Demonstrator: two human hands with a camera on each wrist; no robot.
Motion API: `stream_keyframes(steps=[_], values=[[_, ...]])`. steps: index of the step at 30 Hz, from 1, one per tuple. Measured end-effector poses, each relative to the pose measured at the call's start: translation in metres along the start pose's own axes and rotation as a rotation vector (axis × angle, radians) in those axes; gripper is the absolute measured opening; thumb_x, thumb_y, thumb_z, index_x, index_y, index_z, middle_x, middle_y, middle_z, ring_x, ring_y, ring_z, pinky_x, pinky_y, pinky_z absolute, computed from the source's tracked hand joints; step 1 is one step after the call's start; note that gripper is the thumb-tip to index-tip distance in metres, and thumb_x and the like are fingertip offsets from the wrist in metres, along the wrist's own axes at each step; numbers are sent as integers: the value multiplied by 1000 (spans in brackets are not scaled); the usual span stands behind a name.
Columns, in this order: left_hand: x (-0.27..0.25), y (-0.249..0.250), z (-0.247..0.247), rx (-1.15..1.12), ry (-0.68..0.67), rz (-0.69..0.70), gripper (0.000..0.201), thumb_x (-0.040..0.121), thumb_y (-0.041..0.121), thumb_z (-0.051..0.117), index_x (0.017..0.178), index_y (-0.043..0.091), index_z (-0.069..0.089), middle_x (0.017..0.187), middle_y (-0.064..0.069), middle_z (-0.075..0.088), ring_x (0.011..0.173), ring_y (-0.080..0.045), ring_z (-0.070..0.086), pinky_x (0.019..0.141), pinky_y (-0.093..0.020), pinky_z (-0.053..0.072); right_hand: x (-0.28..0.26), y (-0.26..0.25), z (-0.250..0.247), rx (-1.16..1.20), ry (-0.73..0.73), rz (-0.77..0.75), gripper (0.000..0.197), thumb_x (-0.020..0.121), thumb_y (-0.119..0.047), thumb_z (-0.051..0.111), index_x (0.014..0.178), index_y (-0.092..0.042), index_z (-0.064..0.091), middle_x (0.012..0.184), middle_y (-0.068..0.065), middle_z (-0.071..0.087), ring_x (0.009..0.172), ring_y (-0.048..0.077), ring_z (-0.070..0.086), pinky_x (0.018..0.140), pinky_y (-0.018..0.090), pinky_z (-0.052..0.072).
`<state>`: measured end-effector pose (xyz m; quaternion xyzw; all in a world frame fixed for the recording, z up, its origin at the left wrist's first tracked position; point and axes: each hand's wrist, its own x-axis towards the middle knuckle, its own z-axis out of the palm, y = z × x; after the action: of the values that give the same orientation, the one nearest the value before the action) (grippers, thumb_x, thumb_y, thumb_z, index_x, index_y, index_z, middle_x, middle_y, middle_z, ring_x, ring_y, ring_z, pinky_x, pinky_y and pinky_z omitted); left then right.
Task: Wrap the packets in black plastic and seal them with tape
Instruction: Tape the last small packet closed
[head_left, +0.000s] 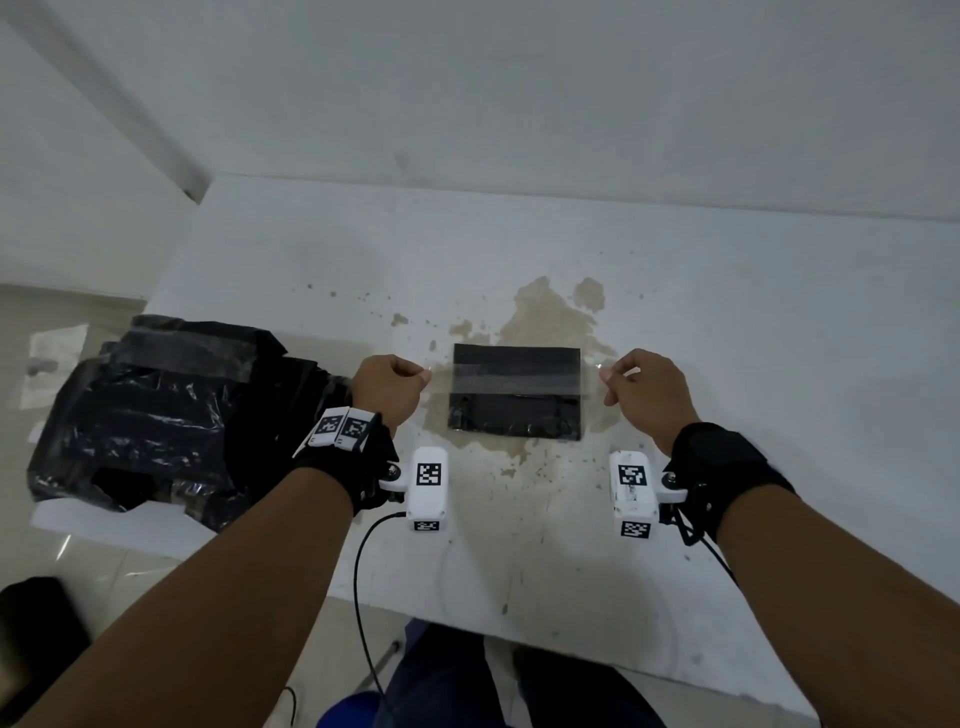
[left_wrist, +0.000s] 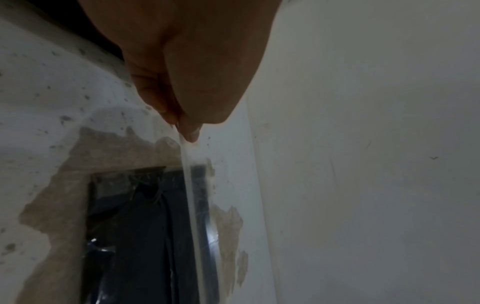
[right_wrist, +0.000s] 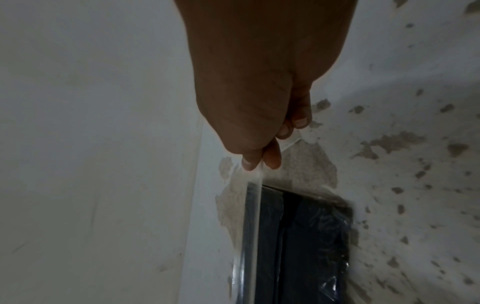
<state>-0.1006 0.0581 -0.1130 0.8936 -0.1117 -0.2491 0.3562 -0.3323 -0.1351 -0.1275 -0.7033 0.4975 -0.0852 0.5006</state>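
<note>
Black-wrapped packet (head_left: 515, 392) flat, frame centre, on stained table (head_left: 727, 322). Clear tape strip (head_left: 514, 375) stretched above it. Left hand (head_left: 390, 387) pinches left end, right hand (head_left: 647, 392) pinches right end. Best: keep taut, level, lower centred over seam, press outward.

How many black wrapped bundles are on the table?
2: a small flat packet lies between the hands under the stretched tape, and a big crumpled bundle sits at the table's left edge. It may hide more.
</note>
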Motion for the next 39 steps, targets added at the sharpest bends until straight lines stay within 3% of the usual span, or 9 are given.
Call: stream_keyframes(steps=[3,7,11,14,19,26,34,39], values=[[2,-2,1,1,5,-6,20,86,18,75,70,19,63,72,-2,67,70,-20,64,82,-40,58,0,3,5,-22,16,-8,19,97,-25,59,90,-8,61,67,0,69,73,14,61,73,30,45],[4,-4,1,47,-2,27,20,87,20,74,71,21,62,81,-4,70,83,-25,69,84,-40,57,-3,8,11,-53,32,17,16,98,-25,57,91,-11,59,68,-2,68,66,12,58,65,29,43],[4,-7,3,70,-14,41,11,89,18,71,81,15,64,85,-6,68,87,-28,68,86,-44,56,-3,12,16,-84,51,49,16,99,-25,54,91,-13,61,70,0,67,76,20,62,76,33,46],[4,-10,6,85,-11,41,9,90,19,69,86,12,65,85,-5,66,90,-29,67,88,-44,55,-2,15,18,-93,61,63,15,98,-25,54,91,-15,62,81,5,69,81,23,63,78,34,47],[4,-11,10,80,-1,34,8,91,18,68,91,10,66,87,-3,64,92,-28,65,90,-44,54,-1,17,19,-112,85,67,16,98,-26,55,90,-15,63,83,5,70,85,24,64,82,37,50],[10,-15,12,96,0,32,10,91,19,69,93,9,67,95,-9,70,95,-28,65,91,-44,54,0,13,23,-155,96,78,15,99,-27,53,88,-18,60,90,3,70,88,23,63,78,31,44],[12,-23,18,106,1,44,8,90,18,70,88,13,65,96,-9,70,96,-29,65,92,-45,53,-2,13,24,-234,103,103,16,99,-27,52,90,-17,59,87,-1,64,87,23,60,76,29,40],[14,-27,22,152,4,70,10,92,19,68,93,9,65,95,-8,69,93,-26,63,86,-36,52,-2,12,24,-320,104,92,15,100,-28,50,91,-18,57,90,-3,60,86,20,53,77,28,38]])
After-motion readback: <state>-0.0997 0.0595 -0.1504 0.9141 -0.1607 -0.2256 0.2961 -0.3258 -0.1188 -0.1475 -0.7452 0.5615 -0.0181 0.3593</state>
